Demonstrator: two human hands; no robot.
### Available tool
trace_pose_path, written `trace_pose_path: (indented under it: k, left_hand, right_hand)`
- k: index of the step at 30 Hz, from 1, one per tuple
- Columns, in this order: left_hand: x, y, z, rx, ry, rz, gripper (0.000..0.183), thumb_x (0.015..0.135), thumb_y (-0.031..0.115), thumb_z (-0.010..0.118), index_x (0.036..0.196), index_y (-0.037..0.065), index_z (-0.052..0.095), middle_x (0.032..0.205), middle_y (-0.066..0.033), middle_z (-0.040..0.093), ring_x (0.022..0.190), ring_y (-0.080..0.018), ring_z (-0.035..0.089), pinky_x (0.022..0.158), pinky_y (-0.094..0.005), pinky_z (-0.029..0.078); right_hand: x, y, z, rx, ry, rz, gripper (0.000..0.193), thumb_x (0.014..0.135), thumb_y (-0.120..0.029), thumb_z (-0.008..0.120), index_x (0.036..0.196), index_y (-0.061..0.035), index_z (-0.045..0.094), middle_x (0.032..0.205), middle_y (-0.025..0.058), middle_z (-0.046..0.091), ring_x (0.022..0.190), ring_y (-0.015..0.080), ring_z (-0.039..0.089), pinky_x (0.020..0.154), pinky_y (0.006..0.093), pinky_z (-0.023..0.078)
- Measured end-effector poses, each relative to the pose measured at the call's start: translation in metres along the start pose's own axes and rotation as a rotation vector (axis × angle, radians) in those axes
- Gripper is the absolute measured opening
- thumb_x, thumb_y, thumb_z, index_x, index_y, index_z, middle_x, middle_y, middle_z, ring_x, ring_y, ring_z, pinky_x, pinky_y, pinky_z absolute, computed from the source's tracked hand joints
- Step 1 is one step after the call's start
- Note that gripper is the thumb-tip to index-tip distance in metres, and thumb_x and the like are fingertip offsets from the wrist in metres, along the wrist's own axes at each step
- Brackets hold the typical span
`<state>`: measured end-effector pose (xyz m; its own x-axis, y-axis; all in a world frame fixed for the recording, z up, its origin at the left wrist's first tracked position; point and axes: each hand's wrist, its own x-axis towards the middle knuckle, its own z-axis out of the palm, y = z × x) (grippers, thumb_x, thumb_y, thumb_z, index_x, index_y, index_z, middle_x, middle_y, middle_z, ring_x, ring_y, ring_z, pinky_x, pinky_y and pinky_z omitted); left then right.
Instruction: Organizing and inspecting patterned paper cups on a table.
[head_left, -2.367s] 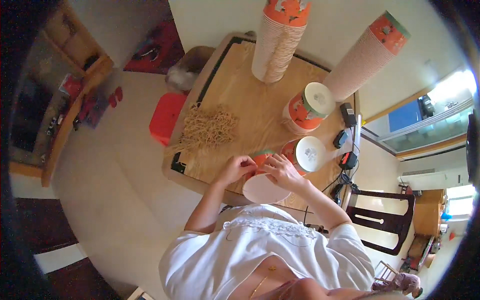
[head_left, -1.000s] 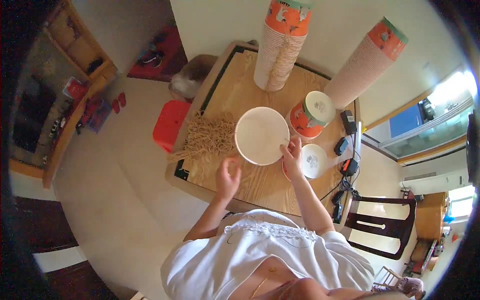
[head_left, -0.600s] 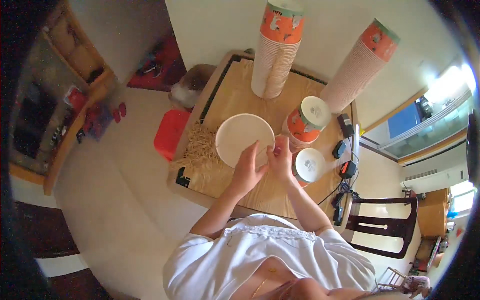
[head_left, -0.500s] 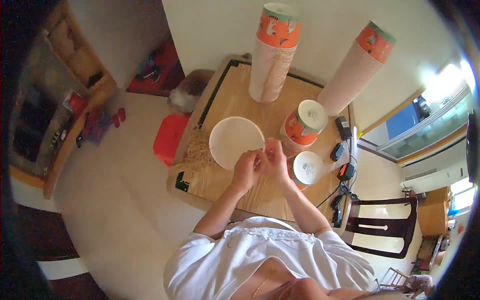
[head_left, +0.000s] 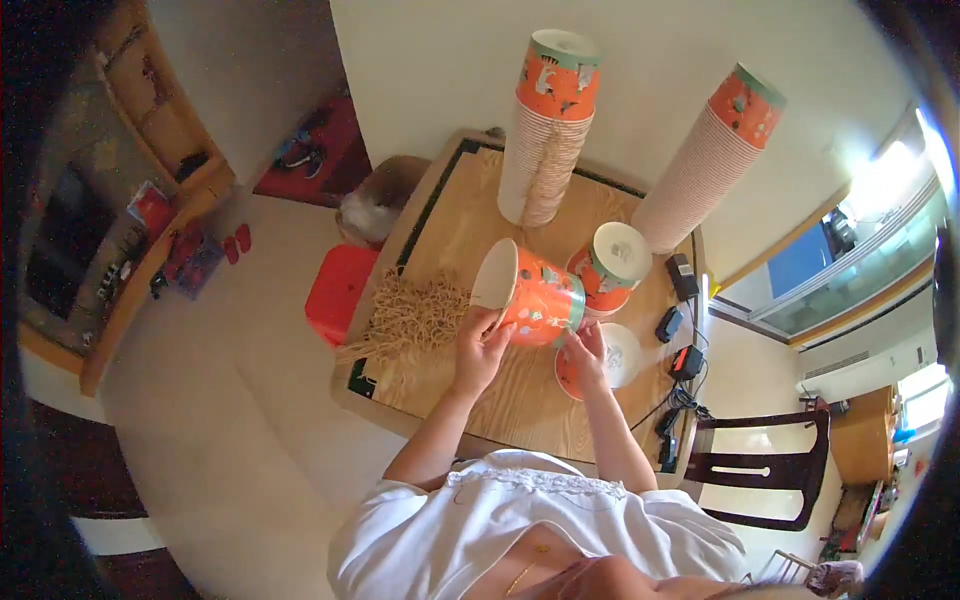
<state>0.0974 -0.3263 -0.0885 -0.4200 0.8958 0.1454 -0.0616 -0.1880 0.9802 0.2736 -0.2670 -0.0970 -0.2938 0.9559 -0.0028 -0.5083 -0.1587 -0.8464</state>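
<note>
A large orange paper bucket [head_left: 543,303] with a green band lies tilted on its side in the air, its open white mouth facing left. My left hand [head_left: 483,352] grips it close to the mouth, while my right hand [head_left: 586,352] holds it by the green base end. Just right of my hands an upside-down orange bucket [head_left: 622,358] rests on the table, its white base up. Behind that stands a short stack of upturned buckets [head_left: 615,262]. Left of the held bucket lies a heap of tan twisted cords [head_left: 420,318].
Two tall stacks of nested buckets, one at the back middle [head_left: 548,135] and one at the back right [head_left: 712,155], stand on the wooden table [head_left: 450,205]. Black adapters and cables [head_left: 684,362] line its right edge. A red stool [head_left: 340,290] and a dark chair [head_left: 760,460] flank the table.
The bucket has turned from mouth-up onto its side, showing its printed wall. My hands have moved apart, the left to the mouth end and the right to the base.
</note>
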Motion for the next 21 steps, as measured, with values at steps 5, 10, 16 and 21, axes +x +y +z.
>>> trace_pose_path:
  k: [5, 10, 16, 21]
  left_hand:
    - [0.001, 0.027, 0.003, 0.533, 0.180, 0.418, 0.042, 0.077, 0.001, 0.065, 0.116, 0.005, 0.050, 0.094, -0.0068, 0.053, 0.083, -0.0189, 0.053, 0.073, -0.0332, 0.044]
    - [-0.005, 0.029, 0.032, 0.276, 0.253, 0.422, 0.053, 0.077, 0.000, 0.063, 0.124, 0.003, 0.037, 0.101, -0.0108, 0.053, 0.093, -0.0209, 0.054, 0.082, -0.0340, 0.044]
    - [0.051, 0.054, 0.104, -0.534, -0.022, 0.261, 0.049, 0.081, -0.005, 0.055, 0.125, 0.004, 0.034, 0.110, -0.0118, 0.052, 0.107, -0.0218, 0.053, 0.096, -0.0347, 0.041]
    - [0.139, 0.128, 0.159, -0.762, -0.194, 0.232, 0.048, 0.080, 0.001, 0.059, 0.124, 0.006, 0.039, 0.110, -0.0073, 0.052, 0.101, -0.0185, 0.053, 0.091, -0.0301, 0.043]
  right_hand:
    - [0.003, -0.021, 0.030, 0.121, 0.102, -0.068, 0.016, 0.085, -0.001, 0.057, 0.091, -0.0091, 0.045, 0.095, 0.0013, 0.054, 0.090, 0.0110, 0.052, 0.079, 0.0274, 0.042]
    - [0.004, -0.034, 0.046, -0.342, 0.080, -0.242, 0.017, 0.085, -0.003, 0.058, 0.093, -0.0084, 0.045, 0.086, -0.0019, 0.050, 0.080, 0.0078, 0.047, 0.070, 0.0247, 0.040]
    - [0.054, -0.125, 0.068, -1.091, -0.053, -0.868, 0.016, 0.078, 0.005, 0.060, 0.087, -0.0028, 0.050, 0.081, 0.0055, 0.052, 0.078, 0.0130, 0.053, 0.070, 0.0260, 0.043]
    - [0.119, -0.229, 0.118, -1.336, -0.089, -1.183, 0.018, 0.078, -0.002, 0.061, 0.095, -0.0021, 0.056, 0.089, 0.0120, 0.058, 0.083, 0.0253, 0.058, 0.073, 0.0331, 0.046]
